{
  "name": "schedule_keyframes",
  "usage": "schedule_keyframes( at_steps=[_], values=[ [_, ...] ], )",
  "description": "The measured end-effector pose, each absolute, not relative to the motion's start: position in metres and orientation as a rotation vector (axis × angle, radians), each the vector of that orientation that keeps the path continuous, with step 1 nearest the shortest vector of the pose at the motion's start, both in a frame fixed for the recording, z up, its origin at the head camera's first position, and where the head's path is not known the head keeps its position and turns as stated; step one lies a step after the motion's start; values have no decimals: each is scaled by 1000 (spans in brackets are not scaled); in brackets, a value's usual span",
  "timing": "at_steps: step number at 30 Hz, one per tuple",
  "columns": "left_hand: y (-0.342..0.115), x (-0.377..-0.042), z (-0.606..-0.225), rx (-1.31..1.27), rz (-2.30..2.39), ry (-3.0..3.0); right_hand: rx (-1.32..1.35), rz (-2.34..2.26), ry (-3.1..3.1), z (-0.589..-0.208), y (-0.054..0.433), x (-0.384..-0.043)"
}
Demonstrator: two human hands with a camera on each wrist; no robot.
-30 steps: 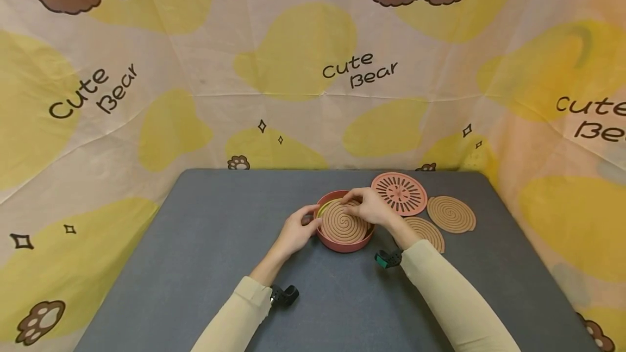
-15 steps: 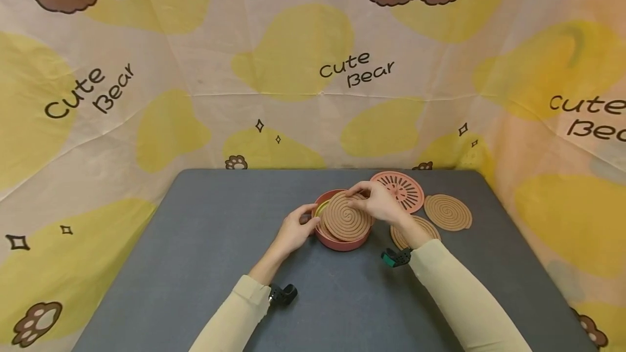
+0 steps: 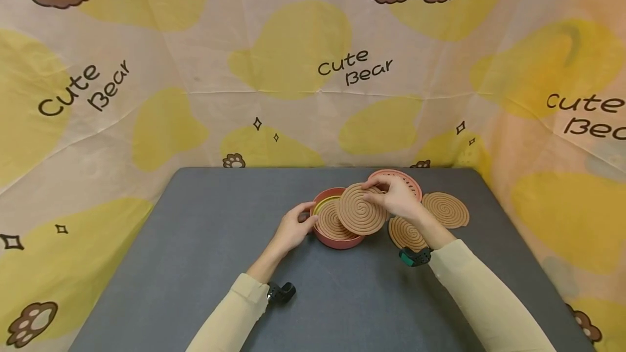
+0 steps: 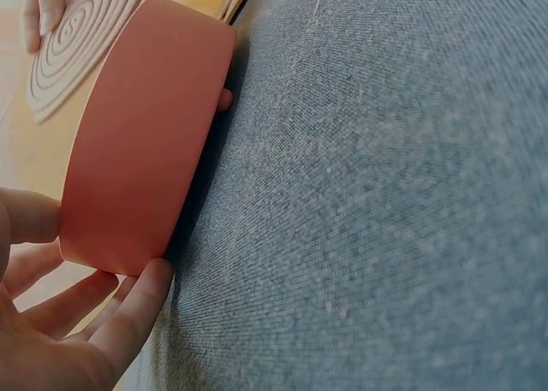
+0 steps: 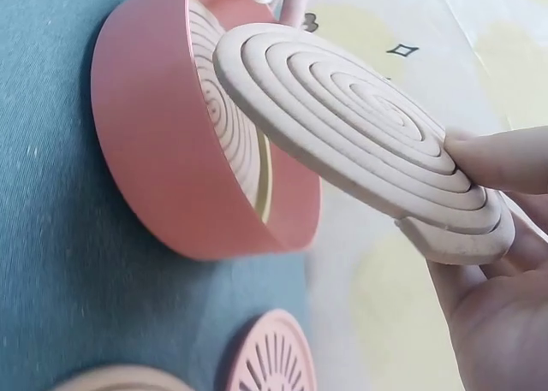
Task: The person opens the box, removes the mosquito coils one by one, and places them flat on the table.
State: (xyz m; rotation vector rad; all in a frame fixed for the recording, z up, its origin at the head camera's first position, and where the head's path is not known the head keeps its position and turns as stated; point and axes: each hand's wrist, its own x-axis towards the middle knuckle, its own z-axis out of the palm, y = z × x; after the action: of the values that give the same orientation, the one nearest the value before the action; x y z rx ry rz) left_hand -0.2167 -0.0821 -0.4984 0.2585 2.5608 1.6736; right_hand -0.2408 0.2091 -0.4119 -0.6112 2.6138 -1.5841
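A brown spiral mosquito coil [image 3: 361,211] hangs over the right side of a round red-pink mosquito coil box [image 3: 339,244]. My right hand [image 3: 400,201] pinches it at its outer edge, thumb on the upper face and fingers beneath, as the right wrist view shows; the coil [image 5: 342,109] is tilted there. Inside the box lies another coil [image 3: 330,220] beside a yellow-green rim. My left hand [image 3: 292,228] holds the box's left side, its thumb at the rim; in the left wrist view its fingers [image 4: 137,310] curl against the outer wall [image 4: 150,134].
Behind my right hand lies a pink slotted lid [image 3: 414,184], partly covered by that hand. Two more mosquito coils rest on the grey table: one near the right wrist [image 3: 405,232], one farther right [image 3: 446,209]. A patterned cloth [image 3: 283,69] stands behind the table.
My right hand has lifted the coil up and to the right out of the box, uncovering the coil below. The left hand has stayed on the box.
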Motion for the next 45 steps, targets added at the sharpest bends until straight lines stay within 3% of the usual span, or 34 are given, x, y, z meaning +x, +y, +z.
schedule_keyframes(
  at_steps=[23, 45],
  values=[
    [-83, -216, -496, 255, 1693, 2537, -438, -1611, 2713, -413, 273, -211],
    [-83, -218, -498, 257, 1690, 2540, -154, -1596, 2812, -445, 376, -181]
  ],
)
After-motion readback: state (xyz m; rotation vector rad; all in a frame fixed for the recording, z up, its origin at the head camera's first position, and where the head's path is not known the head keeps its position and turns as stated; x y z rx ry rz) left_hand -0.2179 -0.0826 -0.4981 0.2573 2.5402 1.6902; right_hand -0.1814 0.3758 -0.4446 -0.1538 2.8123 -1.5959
